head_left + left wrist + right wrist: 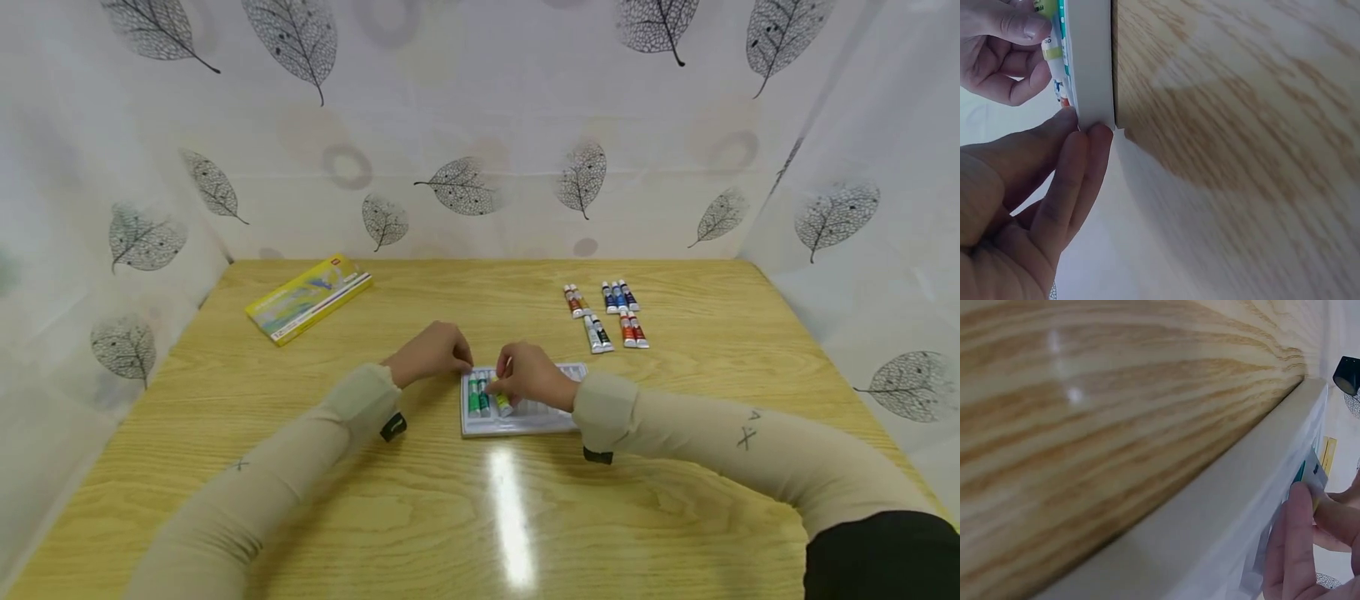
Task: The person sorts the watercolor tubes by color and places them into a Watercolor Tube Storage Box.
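A white plastic tray [521, 431] lies in the middle of the table. At its far left corner my left hand [435, 352] pinches the rim between thumb and fingers, as the left wrist view shows along the tray's side wall [1092, 56]. Over the tray, my right hand [534, 375] holds a yellow paint tube [504, 407], tilted, with its silver crimped end [1316, 475] showing in the right wrist view. Just left of it, a light green paint tube [473, 398] and a dark green paint tube [483, 400] lie side by side in tray slots.
Several paint tubes lie in small groups at the back right: dark and blue ones [619, 297], red ones [633, 330], a white and black pair [597, 333], and brownish ones [576, 301]. A yellow paint box [309, 298] lies at the back left. Leaf-print cloth hangs behind the table [360, 517].
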{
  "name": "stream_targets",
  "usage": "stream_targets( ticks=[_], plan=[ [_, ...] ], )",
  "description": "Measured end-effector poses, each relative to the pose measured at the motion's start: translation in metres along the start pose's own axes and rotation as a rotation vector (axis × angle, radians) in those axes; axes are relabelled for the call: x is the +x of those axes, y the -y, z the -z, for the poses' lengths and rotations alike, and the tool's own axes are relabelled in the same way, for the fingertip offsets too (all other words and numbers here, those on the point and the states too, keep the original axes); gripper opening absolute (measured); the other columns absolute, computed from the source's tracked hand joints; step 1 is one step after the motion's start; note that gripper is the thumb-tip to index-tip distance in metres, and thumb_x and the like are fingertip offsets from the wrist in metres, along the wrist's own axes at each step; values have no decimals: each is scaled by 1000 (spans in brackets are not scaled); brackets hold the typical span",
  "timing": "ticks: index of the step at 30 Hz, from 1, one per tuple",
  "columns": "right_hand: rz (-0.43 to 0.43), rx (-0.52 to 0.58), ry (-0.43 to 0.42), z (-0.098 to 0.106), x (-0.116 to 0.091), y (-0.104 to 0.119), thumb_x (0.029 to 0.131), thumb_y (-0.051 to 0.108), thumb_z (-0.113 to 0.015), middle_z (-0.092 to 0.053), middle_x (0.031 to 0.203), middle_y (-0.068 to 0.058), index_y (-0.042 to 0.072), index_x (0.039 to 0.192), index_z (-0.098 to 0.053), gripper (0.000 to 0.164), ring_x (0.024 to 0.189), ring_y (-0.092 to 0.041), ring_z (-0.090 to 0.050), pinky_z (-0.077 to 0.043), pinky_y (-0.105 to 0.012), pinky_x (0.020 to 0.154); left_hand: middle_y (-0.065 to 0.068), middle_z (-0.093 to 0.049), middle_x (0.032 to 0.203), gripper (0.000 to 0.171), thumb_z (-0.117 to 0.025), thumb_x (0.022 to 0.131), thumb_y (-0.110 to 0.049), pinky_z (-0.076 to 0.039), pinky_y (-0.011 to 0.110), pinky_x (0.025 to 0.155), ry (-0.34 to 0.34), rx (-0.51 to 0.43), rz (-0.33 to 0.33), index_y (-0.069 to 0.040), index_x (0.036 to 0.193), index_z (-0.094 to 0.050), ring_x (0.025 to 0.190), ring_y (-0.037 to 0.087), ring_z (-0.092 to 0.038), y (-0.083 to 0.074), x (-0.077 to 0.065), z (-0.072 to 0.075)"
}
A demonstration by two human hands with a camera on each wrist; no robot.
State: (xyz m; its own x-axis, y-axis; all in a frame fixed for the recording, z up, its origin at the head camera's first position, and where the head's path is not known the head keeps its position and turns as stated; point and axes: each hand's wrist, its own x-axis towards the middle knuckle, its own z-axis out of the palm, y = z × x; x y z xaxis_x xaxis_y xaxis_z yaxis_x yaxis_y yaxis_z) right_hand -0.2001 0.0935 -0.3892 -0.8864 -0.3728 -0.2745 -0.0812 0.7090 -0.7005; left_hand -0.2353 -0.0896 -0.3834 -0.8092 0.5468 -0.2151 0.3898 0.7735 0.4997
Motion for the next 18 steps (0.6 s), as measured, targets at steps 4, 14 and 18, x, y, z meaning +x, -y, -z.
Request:
stream_targets(
  ticks=[4, 14, 18],
  plan=[
    [6, 1, 1, 0, -1, 0, 78, 18, -77, -61, 66, -6, 5, 80, -55, 26, 48, -12, -60, -47, -25, 50, 1, -72, 81, 8, -69, 84, -14, -49, 26, 74, -3, 9, 20, -10, 81, -75, 75, 11, -60, 1, 2, -2],
    [44, 67, 84, 8, -6, 0, 83, 10, -70, -66, 77, -11, 0, 89, -56, 18, 58, -15, -65, -54, -27, 56, -1, -69, 73, 10, -70, 84, -14, -42, 21, 64, 4, -3, 49, -11, 74, -72, 66, 10, -52, 0, 3, -2],
    [286, -162, 87, 17, -9, -2, 82, 3, -70, -66, 87, -10, 1, 95, -64, 15, 72, -14, -64, -53, -23, 64, -1, -68, 73, 11, -70, 84, -14, -42, 21, 63, 9, -11, 62, -11, 74, -72, 66, 10, -52, 0, 4, -3]
  ],
)
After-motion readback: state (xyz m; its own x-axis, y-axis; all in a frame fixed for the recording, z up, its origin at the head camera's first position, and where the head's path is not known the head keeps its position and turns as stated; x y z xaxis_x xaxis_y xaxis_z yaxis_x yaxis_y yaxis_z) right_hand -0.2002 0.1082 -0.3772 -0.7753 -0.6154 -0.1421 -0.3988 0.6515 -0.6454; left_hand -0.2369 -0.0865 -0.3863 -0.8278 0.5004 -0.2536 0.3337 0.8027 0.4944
